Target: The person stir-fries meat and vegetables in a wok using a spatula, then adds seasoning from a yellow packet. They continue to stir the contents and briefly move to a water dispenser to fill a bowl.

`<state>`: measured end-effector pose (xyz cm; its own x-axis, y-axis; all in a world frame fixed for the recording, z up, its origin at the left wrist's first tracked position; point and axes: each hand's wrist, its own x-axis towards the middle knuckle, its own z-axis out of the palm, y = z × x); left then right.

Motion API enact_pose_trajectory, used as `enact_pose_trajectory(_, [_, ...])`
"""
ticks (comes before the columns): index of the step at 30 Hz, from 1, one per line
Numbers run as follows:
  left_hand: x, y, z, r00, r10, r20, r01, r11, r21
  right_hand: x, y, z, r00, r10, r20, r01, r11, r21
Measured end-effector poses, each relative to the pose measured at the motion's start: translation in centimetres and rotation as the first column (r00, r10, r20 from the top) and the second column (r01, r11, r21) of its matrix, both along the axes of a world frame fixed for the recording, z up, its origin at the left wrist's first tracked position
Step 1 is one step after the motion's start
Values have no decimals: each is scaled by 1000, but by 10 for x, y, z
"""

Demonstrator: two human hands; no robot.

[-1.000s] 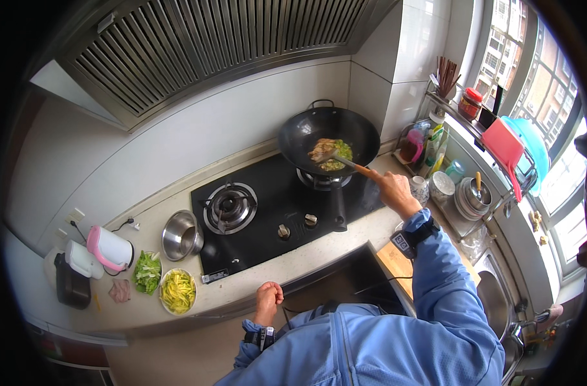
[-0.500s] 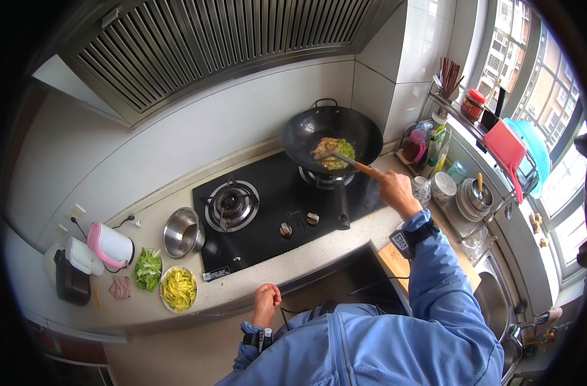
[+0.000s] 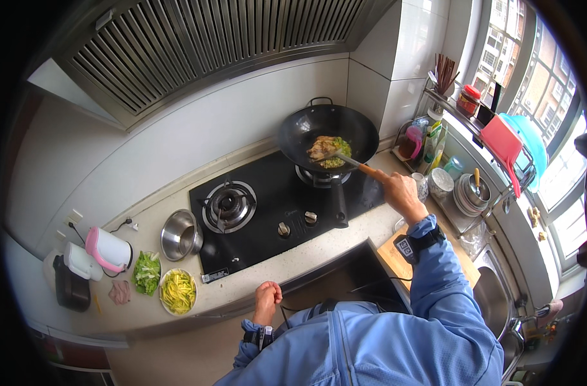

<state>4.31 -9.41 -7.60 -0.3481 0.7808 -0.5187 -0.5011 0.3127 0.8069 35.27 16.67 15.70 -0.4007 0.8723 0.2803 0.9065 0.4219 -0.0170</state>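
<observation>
My right hand [image 3: 404, 194] is wrapped round the wooden handle of a metal spatula [image 3: 370, 172]. The spatula's blade rests in the food [image 3: 330, 151], browned pieces with chopped green bits, at the bottom of a black wok [image 3: 300, 132]. The wok sits over the right burner of a black gas stove [image 3: 255, 251], its long handle pointing toward me. My left hand [image 3: 266, 301] hangs in front of the counter edge with its fingers curled in; nothing shows in it. A thin dark cable passes beside it.
Left of the stove are a steel bowl [image 3: 181, 234], a plate of yellow-green strips [image 3: 178, 292], a plate of chopped greens [image 3: 147, 273] and a pinkish cloth-like thing [image 3: 119, 292]. To my right are a cutting board [image 3: 396, 254], a sink [image 3: 493, 299] and a dish rack [image 3: 457, 215].
The spatula and my right hand have shifted slightly right and nearer to me, and the browned food has been turned in the wok. My left hand has stayed in place.
</observation>
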Motion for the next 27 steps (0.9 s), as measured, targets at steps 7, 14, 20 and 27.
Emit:
enact_pose_trajectory(7, [-1, 1, -1, 1000, -11, 15, 12, 1000, -9, 3, -4, 2, 998, 5, -57, -4, 1000, 22])
enact_pose_trajectory(14, [-3, 2, -4, 1000, -10, 10, 10, 1000, 2, 9, -5, -2, 983, -35, -181, 36, 999, 4])
enact_pose_trajectory(20, [-3, 3, -4, 1000, -28, 11, 28, 1000, 9, 20, -7, -15, 971, -88, -221, 85, 996, -26])
enact_pose_trajectory(27, [-1, 3, -1, 1000, -24, 13, 24, 1000, 16, 35, -1, -38, 882, -86, -464, 117, 992, 39])
